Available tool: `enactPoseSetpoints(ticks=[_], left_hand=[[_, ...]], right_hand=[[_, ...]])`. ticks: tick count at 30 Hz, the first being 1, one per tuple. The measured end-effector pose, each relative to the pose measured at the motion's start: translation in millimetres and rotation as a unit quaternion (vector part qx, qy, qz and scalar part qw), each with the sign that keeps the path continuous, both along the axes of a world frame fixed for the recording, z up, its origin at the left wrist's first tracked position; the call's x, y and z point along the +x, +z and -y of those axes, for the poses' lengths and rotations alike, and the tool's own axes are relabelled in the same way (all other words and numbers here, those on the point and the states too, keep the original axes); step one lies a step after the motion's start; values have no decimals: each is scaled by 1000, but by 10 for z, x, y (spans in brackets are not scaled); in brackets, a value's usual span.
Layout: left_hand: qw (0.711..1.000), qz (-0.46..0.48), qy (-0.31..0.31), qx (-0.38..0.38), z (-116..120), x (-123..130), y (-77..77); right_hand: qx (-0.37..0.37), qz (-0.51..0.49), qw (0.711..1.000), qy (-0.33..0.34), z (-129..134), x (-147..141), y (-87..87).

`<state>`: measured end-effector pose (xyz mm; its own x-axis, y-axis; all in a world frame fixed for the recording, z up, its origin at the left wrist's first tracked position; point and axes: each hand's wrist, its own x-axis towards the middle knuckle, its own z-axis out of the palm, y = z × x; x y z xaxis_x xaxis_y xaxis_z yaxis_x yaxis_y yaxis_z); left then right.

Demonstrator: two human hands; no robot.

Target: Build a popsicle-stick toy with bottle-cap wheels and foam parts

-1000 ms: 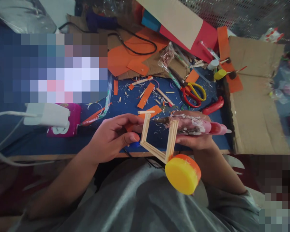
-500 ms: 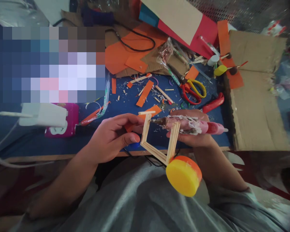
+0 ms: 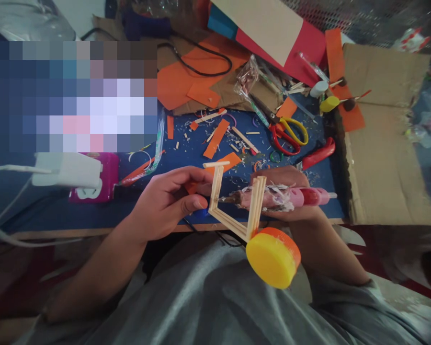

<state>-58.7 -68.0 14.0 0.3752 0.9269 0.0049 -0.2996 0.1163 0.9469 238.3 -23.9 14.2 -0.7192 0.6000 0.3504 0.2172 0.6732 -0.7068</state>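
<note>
My left hand (image 3: 174, 201) is closed on the left side of a wooden stick frame (image 3: 232, 224), thumb and fingers near its upright. The frame is U-shaped, built of layered sticks, with a short stick across its left top end. A round yellow and orange cap (image 3: 273, 258) is joined to its lower right corner. My right hand (image 3: 290, 179) is wrapped round a pink hot glue gun (image 3: 301, 195) smeared with stringy dried glue. Its dark nozzle points left and meets the inside of the left upright, near the bottom corner. The frame's right upright hides part of the gun.
On the blue table (image 3: 197, 139) lie scissors (image 3: 290, 134), a red-handled cutter (image 3: 319, 152), orange paper strips (image 3: 216, 139) and stick scraps. Cardboard (image 3: 388, 143) covers the right side. A white plug (image 3: 68, 170) sits in a pink socket box (image 3: 109, 177) at left.
The glue gun's nozzle has moved down the left upright, from near its top to near the bottom corner. My left hand and the frame have barely shifted.
</note>
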Motion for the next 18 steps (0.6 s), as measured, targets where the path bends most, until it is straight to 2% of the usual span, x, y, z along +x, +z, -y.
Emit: enactPoseSetpoints(ticks=[3, 7, 18], left_hand=[[1000, 12, 6, -5, 2, 1, 0], [1000, 14, 3, -3, 9, -1, -10], [1000, -15, -16, -1, -10, -5, 37]], right_hand=[[-6, -49, 999, 21, -9, -45, 12], [-26, -57, 997, 40, -26, -90, 38], [-19, -114, 993, 2, -16, -146, 43]])
